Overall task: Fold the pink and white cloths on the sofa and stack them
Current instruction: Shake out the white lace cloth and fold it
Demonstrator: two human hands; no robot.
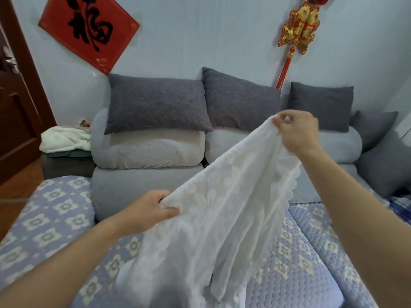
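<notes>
A white lace cloth [222,214] with a flower pattern and a scalloped edge hangs stretched between my two hands above the seat. My right hand [298,132] pinches its upper corner, raised at the right. My left hand [149,210] grips another edge lower down at the centre left. The rest of the cloth drapes down onto the blue flowered sofa cover [55,218] in front of me. No pink cloth lies on the seat that I can see.
A grey sofa [146,174] with three dark grey cushions [155,101] stands against the wall ahead. A crumpled white and pinkish bundle [66,136] lies on a low dark table at the left. More dark cushions [384,163] sit at the right. A brown door is at far left.
</notes>
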